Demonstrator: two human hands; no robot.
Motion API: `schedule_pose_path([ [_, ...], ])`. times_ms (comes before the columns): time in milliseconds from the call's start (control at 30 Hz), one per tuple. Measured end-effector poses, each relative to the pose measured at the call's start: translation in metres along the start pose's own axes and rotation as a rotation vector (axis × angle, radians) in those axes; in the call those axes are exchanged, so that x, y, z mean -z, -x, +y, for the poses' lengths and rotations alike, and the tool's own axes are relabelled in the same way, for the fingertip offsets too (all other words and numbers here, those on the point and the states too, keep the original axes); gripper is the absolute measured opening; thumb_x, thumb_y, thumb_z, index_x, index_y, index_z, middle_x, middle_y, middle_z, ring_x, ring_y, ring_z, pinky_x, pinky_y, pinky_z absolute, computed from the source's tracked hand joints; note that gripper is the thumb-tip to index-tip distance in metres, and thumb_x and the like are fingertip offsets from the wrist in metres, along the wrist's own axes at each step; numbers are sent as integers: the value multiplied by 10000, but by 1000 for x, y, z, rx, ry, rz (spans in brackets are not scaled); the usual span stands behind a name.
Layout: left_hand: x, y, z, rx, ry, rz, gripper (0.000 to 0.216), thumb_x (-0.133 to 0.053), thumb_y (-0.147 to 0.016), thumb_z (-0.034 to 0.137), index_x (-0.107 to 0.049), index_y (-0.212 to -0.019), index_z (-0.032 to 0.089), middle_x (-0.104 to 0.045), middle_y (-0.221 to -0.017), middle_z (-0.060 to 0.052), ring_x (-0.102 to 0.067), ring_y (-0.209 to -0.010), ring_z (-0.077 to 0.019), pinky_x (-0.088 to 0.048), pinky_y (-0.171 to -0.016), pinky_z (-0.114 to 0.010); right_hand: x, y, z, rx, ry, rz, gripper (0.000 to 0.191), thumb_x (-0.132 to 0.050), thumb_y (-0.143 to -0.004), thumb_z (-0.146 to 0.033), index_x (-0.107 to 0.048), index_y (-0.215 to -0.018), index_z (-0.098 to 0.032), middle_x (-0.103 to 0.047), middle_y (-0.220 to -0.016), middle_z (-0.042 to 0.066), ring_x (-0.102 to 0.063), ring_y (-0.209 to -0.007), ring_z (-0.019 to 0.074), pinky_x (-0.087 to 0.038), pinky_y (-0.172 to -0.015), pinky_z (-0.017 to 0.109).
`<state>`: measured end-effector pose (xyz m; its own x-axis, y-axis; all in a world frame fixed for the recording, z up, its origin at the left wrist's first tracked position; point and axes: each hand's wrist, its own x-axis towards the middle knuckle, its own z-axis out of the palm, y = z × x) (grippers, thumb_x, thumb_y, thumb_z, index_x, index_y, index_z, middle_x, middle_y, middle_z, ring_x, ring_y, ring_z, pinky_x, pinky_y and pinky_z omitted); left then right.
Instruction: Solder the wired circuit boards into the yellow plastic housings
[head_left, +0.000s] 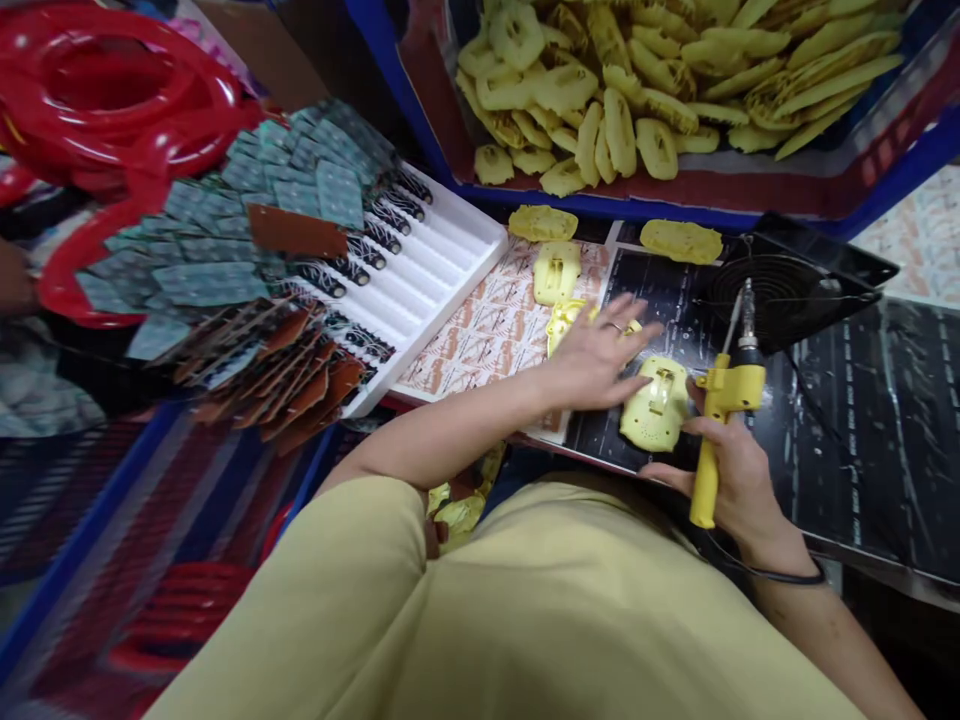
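Observation:
My right hand [739, 470] is wrapped round a yellow soldering gun [709, 480], its metal tip pointing away from me. Just left of it, a yellow plastic housing [654, 405] with a slot in its middle lies on the black table surface. My left hand [600, 355] has its fingers stretched out, the fingertips beside that housing. Partly covered by this hand is another yellow plastic part [564, 322]. Beyond it lie a slotted yellow housing [556, 272] and two more yellow pieces [543, 222], [681, 241].
A blue crate [465, 195] full of yellow plastic parts stands at the back. On the left, a white foam tray [450, 255] carries wired components and circuit boards [217, 235]. Red plastic rings [127, 90] are piled farther left. A black fan-like device [787, 270] sits at right.

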<state>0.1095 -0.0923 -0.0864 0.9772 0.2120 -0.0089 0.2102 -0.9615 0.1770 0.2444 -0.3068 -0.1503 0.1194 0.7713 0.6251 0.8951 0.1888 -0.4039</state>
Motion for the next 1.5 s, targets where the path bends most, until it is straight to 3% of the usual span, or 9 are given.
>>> schedule_pose_path([
  [167, 11, 23, -20, 83, -63, -206, 758, -665, -1060, 492, -454, -1704, 153, -312, -1812, -261, -327, -1701, -429, -294, -1384, -641, -13, -5, -14, 59, 197, -12, 307, -818, -976, -347, -655, -1208, -227, -747, -970, 64, -767, -943, 275, -653, -879, 393],
  [400, 20, 17, -52, 107, 88, 197, 478, -361, -1141, 298, -686, -1468, 175, -755, -1461, -126, -771, -1199, -245, -620, -1067, -447, 7, -12, 3, 4, 375, 418, 247, -706, -1033, -160, -713, -1277, -199, -816, -1221, 90, -823, -944, 214, -644, -753, 273],
  [500, 39, -8, -59, 0, 78, 110, 392, -455, -1088, 277, -790, -1290, 253, -820, -1235, -43, -763, -1186, -237, -591, -1079, -421, 19, -7, 8, -40, 368, 512, 235, -676, -1049, -127, -731, -1270, -185, -822, -1173, 85, -833, -969, 248, -663, -785, 304],
  [633, 55, -42, -34, -205, 9, -133, 304, -565, -1012, 232, -841, -1129, 288, -788, -1256, -12, -700, -1322, -262, -533, -1161, -426, 26, -6, 4, -64, 320, 441, 165, -678, -1067, -153, -742, -1217, -184, -835, -1121, 66, -834, -914, 229, -657, -781, 290],
  [733, 49, -48, -6, -308, -78, -124, 351, -539, -1031, 169, -834, -1180, 288, -698, -1515, 4, -581, -1500, -288, -416, -1294, -505, 27, -7, 3, -35, 359, 403, 154, -695, -1066, -189, -751, -1209, -206, -837, -1139, 55, -831, -900, 218, -656, -776, 292],
  [900, 21, -12, 2, -70, -148, 76, 387, -499, -1108, 272, -742, -1407, 238, -664, -1590, -109, -619, -1454, -323, -489, -1217, -538, 27, 4, 7, 7, 441, 296, 269, -732, -1045, -245, -685, -1308, -210, -788, -1309, 123, -804, -1041, 258, -647, -884, 372],
  [1067, -3, 19, -12, -130, -152, -66, 454, -444, -1137, 280, -657, -1521, 166, -630, -1628, -178, -593, -1520, -321, -496, -1232, -516, 16, 15, 1, 31, 515, -11, 366, -711, -1050, -552, -707, -1173, -206, -732, -904, 67, -700, -834, 230, -541, -782, 342],
  [1233, 4, 35, -37, -26, -8, -7, 585, -474, -1140, 424, -496, -1680, 201, -372, -1803, -213, -423, -1666, -346, -416, -1321, -556, 14, 9, -3, 112, 519, 19, 337, -736, -1045, -535, -700, -1136, -212, -684, -793, 31, -671, -795, 226, -476, -797, 347],
  [1500, 34, 53, -48, 284, -58, -374, 671, -521, -1090, 352, -407, -1737, 212, -262, -1855, -179, -565, -1558, -361, -462, -1297, -483, 21, 0, 23, 177, 314, -36, 385, -836, -978, -407, -669, -1286, -248, -791, -1170, 97, -736, -908, 242, -557, -890, 406],
])
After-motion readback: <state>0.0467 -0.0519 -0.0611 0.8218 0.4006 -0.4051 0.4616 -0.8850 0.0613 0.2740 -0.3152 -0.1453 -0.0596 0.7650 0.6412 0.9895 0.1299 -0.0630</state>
